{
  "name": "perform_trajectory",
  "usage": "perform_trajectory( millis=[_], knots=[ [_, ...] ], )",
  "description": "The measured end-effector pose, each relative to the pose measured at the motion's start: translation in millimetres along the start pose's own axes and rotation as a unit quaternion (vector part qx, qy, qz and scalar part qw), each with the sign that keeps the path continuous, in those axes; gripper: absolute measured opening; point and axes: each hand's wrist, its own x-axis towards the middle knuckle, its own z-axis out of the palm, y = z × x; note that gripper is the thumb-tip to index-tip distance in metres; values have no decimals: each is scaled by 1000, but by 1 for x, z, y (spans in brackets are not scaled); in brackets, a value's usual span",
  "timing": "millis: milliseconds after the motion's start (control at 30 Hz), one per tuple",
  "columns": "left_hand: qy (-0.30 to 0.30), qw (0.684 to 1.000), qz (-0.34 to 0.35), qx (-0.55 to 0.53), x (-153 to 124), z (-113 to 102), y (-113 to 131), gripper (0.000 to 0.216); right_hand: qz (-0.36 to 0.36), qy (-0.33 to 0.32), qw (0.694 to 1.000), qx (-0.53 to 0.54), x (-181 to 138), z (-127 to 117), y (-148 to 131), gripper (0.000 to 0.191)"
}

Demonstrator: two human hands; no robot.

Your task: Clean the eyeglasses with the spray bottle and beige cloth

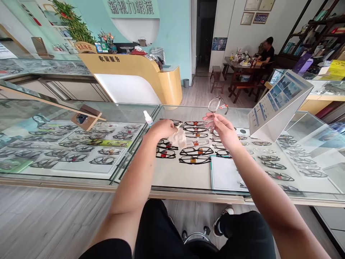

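My right hand (224, 130) is closed on a pair of clear-framed glasses (215, 108), holding them up above the glass counter (185, 172). My left hand (163, 128) pinches a pale cleaning cloth (180, 138) that hangs down onto the glass. A small white spray bottle (148, 118) stands just left of my left hand. Rows of dark-framed glasses (194, 151) lie under the glass beneath both hands.
A tilted display board (277, 104) stands at the right of the counter, a white sheet (225, 174) lies near my right forearm. A wooden stand (85, 119) sits at left. A yellow reception desk (134, 77) is beyond; a person (266, 50) sits at a far table.
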Motion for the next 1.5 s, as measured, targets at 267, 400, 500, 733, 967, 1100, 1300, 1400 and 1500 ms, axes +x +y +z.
perform_trajectory(
  millis=[267,400,500,733,967,1100,1300,1400,1500],
  knots=[
    [43,908,-11,-416,16,0,-9,19,4,-3,1000,-2,0,1,-2,51],
    [2,825,-23,-565,12,-3,0,34,2,-3,1000,-8,0,2,-1,51],
    [4,801,-8,-599,10,-5,4,39,0,-2,1000,-11,0,2,0,52],
    [6,786,60,-615,12,5,9,45,9,-4,1000,-15,-1,2,3,54],
    [-38,813,171,-555,5,13,16,48,19,-14,1000,8,-1,5,1,57],
    [-97,803,194,-555,-7,12,23,50,2,-28,999,40,-2,7,-3,50],
    [-148,786,189,-570,-19,12,35,53,5,-76,996,56,-6,11,-11,47],
    [-156,783,187,-572,-17,13,35,51,30,-93,993,68,-8,12,-14,49],
    [-162,786,188,-566,-15,14,32,50,24,-93,992,82,-9,13,-15,45]
  ],
)
